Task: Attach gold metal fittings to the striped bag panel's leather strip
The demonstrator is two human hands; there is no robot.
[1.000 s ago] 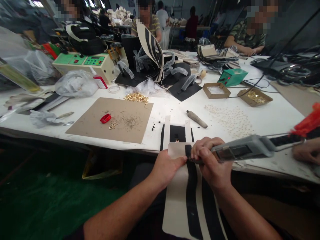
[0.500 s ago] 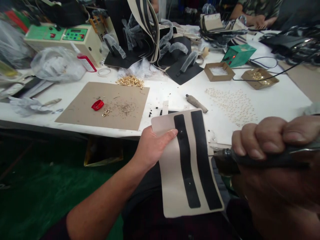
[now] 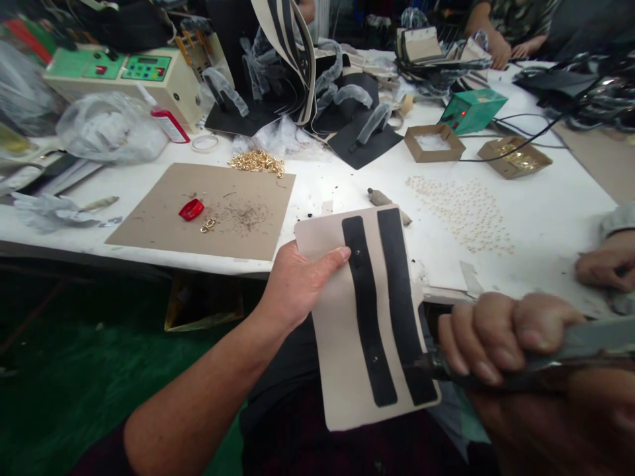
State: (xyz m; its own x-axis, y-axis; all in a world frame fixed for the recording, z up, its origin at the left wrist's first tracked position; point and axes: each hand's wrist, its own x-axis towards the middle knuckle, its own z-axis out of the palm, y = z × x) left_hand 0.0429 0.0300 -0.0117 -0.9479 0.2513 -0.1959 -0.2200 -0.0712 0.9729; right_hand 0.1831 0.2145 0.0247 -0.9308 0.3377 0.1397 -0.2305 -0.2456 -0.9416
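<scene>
My left hand [image 3: 297,284] grips the upper left edge of a cream panel with two black stripes [image 3: 367,317], holding it up over my lap in front of the table edge. The thumb lies on its face beside a small metal stud in the left stripe. My right hand [image 3: 501,340] is a fist wrapped round a grey hand tool [image 3: 590,344], low at the right. The tool's dark tip touches the lower end of the right stripe.
On the white table [image 3: 520,244] lie a brown cardboard mat [image 3: 149,225] with a red clip [image 3: 191,209], gold fittings [image 3: 258,160], scattered pale beads [image 3: 464,208], two small cardboard trays and a green box [image 3: 471,109]. Another person's hand [image 3: 602,264] rests at the right edge.
A second ago both hands worked the panel at the table edge. The left hand has since lifted it, and the right hand has dropped lower, bringing the tool tip onto the panel's lower right.
</scene>
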